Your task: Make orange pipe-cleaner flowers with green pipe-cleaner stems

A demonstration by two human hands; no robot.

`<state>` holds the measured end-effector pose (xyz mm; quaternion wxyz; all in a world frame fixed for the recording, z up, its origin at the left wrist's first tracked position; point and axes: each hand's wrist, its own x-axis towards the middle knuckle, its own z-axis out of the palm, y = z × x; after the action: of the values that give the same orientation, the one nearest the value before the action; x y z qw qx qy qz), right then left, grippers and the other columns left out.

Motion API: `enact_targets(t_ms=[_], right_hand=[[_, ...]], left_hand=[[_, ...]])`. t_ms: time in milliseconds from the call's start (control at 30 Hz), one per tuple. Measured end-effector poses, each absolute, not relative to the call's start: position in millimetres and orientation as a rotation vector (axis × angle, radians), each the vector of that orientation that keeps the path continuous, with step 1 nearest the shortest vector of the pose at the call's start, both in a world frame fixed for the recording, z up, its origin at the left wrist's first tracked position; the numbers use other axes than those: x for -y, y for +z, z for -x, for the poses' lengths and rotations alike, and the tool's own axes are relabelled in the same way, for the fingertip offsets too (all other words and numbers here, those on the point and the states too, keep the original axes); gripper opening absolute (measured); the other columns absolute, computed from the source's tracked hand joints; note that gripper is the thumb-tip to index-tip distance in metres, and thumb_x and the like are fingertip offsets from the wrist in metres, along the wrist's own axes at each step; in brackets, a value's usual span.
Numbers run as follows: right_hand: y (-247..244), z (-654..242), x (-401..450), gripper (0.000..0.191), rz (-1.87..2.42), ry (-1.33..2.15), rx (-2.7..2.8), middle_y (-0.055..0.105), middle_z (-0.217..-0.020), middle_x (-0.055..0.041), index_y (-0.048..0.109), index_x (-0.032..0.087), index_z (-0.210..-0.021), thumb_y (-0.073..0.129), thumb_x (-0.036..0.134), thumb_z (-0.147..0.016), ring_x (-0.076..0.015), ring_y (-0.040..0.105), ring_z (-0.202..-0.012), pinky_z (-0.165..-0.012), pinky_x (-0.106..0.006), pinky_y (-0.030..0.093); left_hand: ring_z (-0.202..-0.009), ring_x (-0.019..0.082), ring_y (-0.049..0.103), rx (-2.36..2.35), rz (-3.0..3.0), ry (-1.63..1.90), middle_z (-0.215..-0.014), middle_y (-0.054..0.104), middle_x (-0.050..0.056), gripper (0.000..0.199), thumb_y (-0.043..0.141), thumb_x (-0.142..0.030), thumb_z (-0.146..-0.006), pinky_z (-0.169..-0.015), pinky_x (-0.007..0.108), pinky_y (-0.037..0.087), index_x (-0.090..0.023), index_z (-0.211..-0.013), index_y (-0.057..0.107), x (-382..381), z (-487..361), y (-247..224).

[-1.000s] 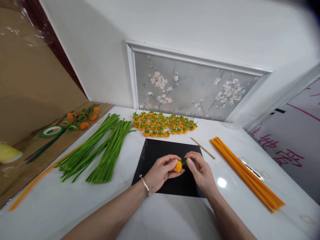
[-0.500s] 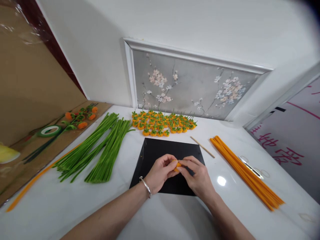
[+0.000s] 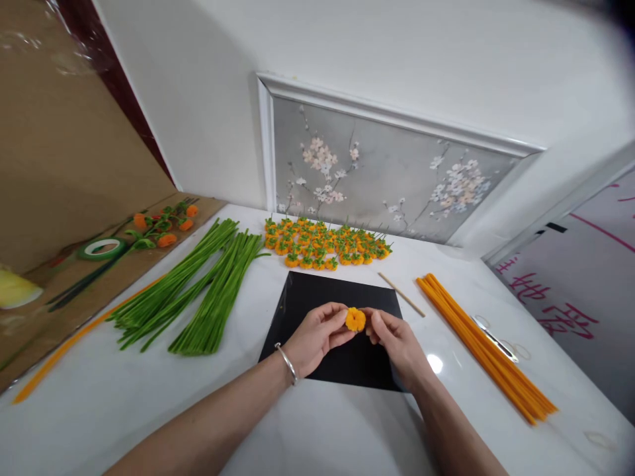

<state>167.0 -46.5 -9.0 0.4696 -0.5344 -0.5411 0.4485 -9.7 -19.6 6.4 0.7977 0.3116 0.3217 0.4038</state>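
An orange fuzzy flower-like piece (image 3: 355,320), its scalloped round face turned toward me, is held above a black mat (image 3: 342,291). My left hand (image 3: 317,336), with a silver bangle at the wrist, pinches its left edge between thumb and fingers. On the piece's right side, my right hand (image 3: 394,337) has its thumb and index finger closed at the edge. Behind the mat stand rows of small orange pieces with green tops (image 3: 325,243).
Green fuzzy stems (image 3: 213,297) lie left of the mat. To its right are a thin stick (image 3: 401,294), orange fuzzy stems (image 3: 481,344) and scissors (image 3: 496,338). Green tape (image 3: 102,248) and orange-and-green pieces (image 3: 166,239) rest on cardboard at the far left.
The orange piece has turned to show its round face, and more of it is uncovered. My right fingers have shifted slightly to the right. The camera view has moved a little.
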Motion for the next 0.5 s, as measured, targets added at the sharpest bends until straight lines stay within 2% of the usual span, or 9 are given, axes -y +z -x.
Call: enact_targets(t_ms=[167, 333, 500], right_hand=[[-7.9, -165.7, 44.6, 0.041, 1.216, 1.014, 1.296, 0.064, -0.092, -0.0055, 0.068, 0.022, -0.106, 0.072, 0.043, -0.072, -0.0169, 0.057, -0.076, -0.067, -0.029, 0.050], [-9.3, -159.8, 44.7, 0.026, 1.172, 0.909, 1.382, 0.063, -0.085, -0.0038, 0.071, 0.023, -0.094, 0.072, 0.036, -0.072, -0.0167, 0.057, -0.074, -0.069, -0.031, 0.052], [-16.2, -156.7, 44.7, 0.028, 1.203, 0.945, 1.373, 0.064, -0.084, -0.0044, 0.068, 0.021, -0.096, 0.072, 0.037, -0.074, -0.0174, 0.058, -0.075, -0.068, -0.030, 0.052]], left_hand=[[-0.082, 0.014, 0.068, -0.701, -0.650, 0.850, -0.093, 0.068, 0.004, 0.013, 0.067, -0.025, -0.083, -0.079, 0.028, 0.055, -0.016, -0.091, 0.061, 19.5, 10.4, 6.8], [-0.084, 0.013, 0.067, -0.679, -0.684, 0.855, -0.096, 0.069, 0.005, 0.018, 0.071, -0.026, -0.080, -0.081, 0.027, 0.054, -0.017, -0.094, 0.064, 21.9, 8.5, 4.2], [-0.086, 0.013, 0.065, -0.714, -0.715, 0.868, -0.094, 0.068, 0.003, 0.022, 0.077, -0.025, -0.073, -0.083, 0.027, 0.053, -0.017, -0.091, 0.068, 22.2, 8.3, -1.2]])
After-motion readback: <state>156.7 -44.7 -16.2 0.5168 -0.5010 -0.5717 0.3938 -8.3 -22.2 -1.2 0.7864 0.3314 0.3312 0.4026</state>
